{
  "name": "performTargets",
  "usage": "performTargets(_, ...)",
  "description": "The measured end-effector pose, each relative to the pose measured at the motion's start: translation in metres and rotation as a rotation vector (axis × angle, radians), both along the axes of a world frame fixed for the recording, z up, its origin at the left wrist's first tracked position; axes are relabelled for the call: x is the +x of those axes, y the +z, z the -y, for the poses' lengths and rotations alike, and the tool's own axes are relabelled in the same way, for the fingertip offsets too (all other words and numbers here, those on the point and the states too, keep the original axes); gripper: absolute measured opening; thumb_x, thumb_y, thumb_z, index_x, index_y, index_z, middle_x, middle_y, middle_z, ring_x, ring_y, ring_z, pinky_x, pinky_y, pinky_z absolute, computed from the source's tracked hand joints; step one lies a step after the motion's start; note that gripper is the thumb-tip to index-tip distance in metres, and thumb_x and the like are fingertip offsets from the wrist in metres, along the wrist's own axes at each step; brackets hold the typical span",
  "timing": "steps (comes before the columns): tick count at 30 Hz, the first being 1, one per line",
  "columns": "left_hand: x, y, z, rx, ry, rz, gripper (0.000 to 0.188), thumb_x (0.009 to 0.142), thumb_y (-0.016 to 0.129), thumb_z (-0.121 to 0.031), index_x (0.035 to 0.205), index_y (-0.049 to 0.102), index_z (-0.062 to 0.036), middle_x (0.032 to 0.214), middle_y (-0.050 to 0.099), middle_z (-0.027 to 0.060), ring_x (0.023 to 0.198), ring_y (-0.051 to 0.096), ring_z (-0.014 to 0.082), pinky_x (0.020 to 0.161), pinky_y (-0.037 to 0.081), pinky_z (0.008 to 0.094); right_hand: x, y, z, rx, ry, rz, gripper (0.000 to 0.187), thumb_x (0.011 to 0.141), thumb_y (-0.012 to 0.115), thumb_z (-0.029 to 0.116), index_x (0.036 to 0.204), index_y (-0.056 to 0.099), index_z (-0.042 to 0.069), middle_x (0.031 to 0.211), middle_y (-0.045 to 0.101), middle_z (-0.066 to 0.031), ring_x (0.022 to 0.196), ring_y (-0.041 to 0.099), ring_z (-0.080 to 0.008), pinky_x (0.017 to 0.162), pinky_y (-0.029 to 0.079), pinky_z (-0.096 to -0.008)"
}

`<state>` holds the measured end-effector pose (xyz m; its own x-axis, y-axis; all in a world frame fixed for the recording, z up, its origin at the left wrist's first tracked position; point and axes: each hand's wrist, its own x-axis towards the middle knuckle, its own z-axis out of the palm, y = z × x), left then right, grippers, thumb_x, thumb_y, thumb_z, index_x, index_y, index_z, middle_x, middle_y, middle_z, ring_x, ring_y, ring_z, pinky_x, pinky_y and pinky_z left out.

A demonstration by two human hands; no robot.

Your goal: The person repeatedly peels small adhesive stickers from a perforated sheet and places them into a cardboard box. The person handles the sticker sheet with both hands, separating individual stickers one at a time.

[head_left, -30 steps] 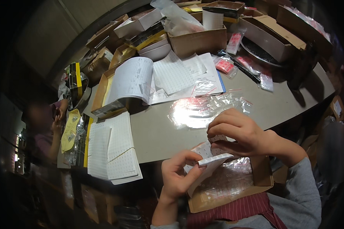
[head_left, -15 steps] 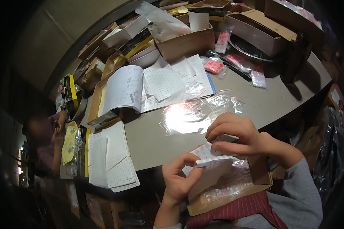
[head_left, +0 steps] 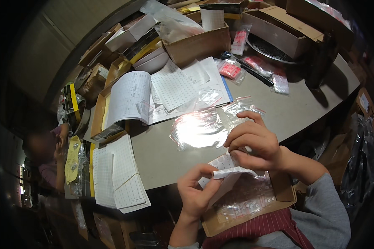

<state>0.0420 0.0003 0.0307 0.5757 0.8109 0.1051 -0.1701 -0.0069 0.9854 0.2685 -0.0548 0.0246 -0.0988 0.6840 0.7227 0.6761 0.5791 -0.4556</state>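
My left hand (head_left: 196,189) pinches a white sheet of round labels (head_left: 222,162), which is bent over along a fold between thumb and fingers. Just above the sheet's right part is my right hand (head_left: 255,143), its index finger lifted and its thumb and other fingers drawn together. Whatever it may hold is too small to make out. Under both hands, at my lap, sits an open cardboard box (head_left: 283,186) with clear zip bags (head_left: 247,203) in it, several bearing small round white labels. A loose pile of clear zip bags (head_left: 199,128) lies on the table beyond my hands, shining with glare.
Banded label sheets (head_left: 118,176) lie at the table's left, near an open notebook (head_left: 129,99) on a box. Papers (head_left: 174,85), red-and-clear bag packs (head_left: 230,70), a black marker (head_left: 257,74) and cardboard boxes (head_left: 199,45) stand farther back. Another person's hand (head_left: 61,143) shows at far left.
My right hand's index finger has lifted away from the others. The left hand still grips the sheet, and the view has shifted slightly.
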Motion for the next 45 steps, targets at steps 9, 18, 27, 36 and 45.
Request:
performTargets(9,0.003,-0.006,-0.003,-0.074,0.004,0.053,0.015,0.079,0.07,-0.005,0.091,0.067,0.0039,0.086,0.068,0.0057,0.081,0.06,0.0111,0.076,0.047,0.0242,-0.006,-0.003,0.0,0.051,-0.1,0.164,0.014,0.08,0.079,0.007,0.093,0.071,0.007,0.1,0.073,-0.0047,0.096,0.07,-0.0208,0.113,0.035,-0.0523)
performTargets(18,0.001,-0.006,-0.003,-0.053,-0.013,0.039,0.013,0.079,0.071,-0.005,0.088,0.067,0.003,0.086,0.067,0.0047,0.08,0.06,0.0108,0.076,0.046,0.024,-0.004,-0.004,0.0,-0.082,-0.015,-0.069,0.007,0.085,0.071,0.006,0.091,0.07,0.007,0.099,0.073,-0.0035,0.096,0.068,-0.0179,0.116,0.031,-0.0525)
performTargets(27,-0.008,-0.012,-0.006,-0.074,-0.04,0.022,0.012,0.084,0.072,-0.003,0.093,0.069,0.0046,0.089,0.07,0.0063,0.085,0.062,0.0123,0.079,0.048,0.0253,0.033,0.005,0.012,-0.043,-0.312,0.014,0.014,0.083,0.073,0.007,0.096,0.071,0.006,0.1,0.072,-0.0065,0.099,0.068,-0.0229,0.111,0.04,-0.0474)
performTargets(36,-0.008,-0.015,-0.01,-0.047,-0.042,0.036,0.013,0.079,0.07,-0.003,0.09,0.068,0.005,0.086,0.069,0.007,0.083,0.062,0.0138,0.078,0.047,0.0263,0.062,-0.013,0.015,-0.046,-0.544,0.606,0.016,0.07,0.07,0.004,0.085,0.064,0.003,0.093,0.067,-0.0093,0.093,0.064,-0.0263,0.105,0.046,-0.0439)
performTargets(45,-0.025,-0.001,-0.007,-0.084,0.036,0.127,0.011,0.078,0.072,-0.003,0.085,0.067,0.0043,0.083,0.069,0.0067,0.077,0.061,0.0118,0.073,0.045,0.0234,0.053,0.013,0.046,-0.29,-0.234,0.485,0.013,0.088,0.07,0.012,0.079,0.07,0.003,0.092,0.068,-0.0056,0.095,0.065,-0.0234,0.109,0.044,-0.0458)
